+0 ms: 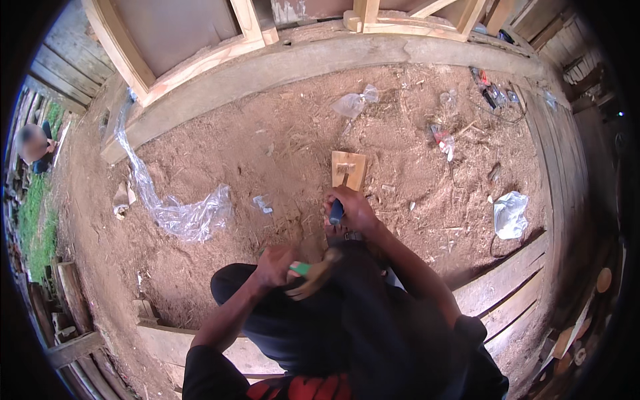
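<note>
My right hand (353, 210) is closed around the dark blue handle of a chisel (337, 212). Its metal blade points away from me and meets a small wooden block (359, 167) lying on the ground, where a rough cut patch shows. My left hand (275, 265) grips a hammer (300, 269) with a green part by the fist. The hammer's tan-brown head is smeared by motion and hangs over my dark-clothed lap, apart from the chisel handle.
Wood shavings cover the dirt ground. Clear plastic sheeting (193, 217) lies to the left, a white plastic bag (511, 215) to the right. Timber frames (193, 79) lean at the back. Planks (510, 280) are at right; another person (41, 147) is far left.
</note>
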`<state>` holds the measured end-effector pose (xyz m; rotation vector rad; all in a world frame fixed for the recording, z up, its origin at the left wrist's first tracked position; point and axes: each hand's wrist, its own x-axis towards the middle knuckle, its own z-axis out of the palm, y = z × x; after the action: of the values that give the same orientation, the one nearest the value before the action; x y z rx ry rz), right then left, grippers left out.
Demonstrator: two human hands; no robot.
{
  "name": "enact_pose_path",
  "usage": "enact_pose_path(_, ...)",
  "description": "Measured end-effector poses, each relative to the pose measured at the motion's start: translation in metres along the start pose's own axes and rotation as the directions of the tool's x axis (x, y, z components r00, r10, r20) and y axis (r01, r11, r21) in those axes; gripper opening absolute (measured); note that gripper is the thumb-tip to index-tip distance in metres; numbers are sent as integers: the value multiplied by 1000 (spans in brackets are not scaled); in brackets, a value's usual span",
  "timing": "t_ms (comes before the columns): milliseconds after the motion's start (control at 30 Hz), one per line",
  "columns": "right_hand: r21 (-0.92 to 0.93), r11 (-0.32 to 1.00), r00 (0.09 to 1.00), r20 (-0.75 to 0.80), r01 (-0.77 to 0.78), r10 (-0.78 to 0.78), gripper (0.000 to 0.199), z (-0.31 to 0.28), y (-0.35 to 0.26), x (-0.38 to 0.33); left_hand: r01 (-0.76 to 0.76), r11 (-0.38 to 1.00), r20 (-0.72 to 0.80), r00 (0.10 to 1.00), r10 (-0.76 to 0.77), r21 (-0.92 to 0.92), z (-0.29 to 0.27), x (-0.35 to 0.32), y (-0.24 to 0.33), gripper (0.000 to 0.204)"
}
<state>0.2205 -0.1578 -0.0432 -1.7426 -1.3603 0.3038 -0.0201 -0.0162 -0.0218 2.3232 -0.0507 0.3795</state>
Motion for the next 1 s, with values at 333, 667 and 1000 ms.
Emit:
enact_pose_path(333, -14, 1000, 999, 46, 1, 0, 39, 4, 5, -1, 211, 956, 60, 972, -227, 202, 0, 8, -7, 41)
enact_pose_path(667, 34, 999, 998, 55, -16, 15, 25, 7, -1, 4, 18, 1000, 13, 1000, -18, -15, -8, -6, 17, 35)
enact_pose_path(1000, 38, 998, 997, 61, -47, 45, 22, 6, 10, 7, 195, 974, 72, 976, -204, 115, -1, 2, 2, 29)
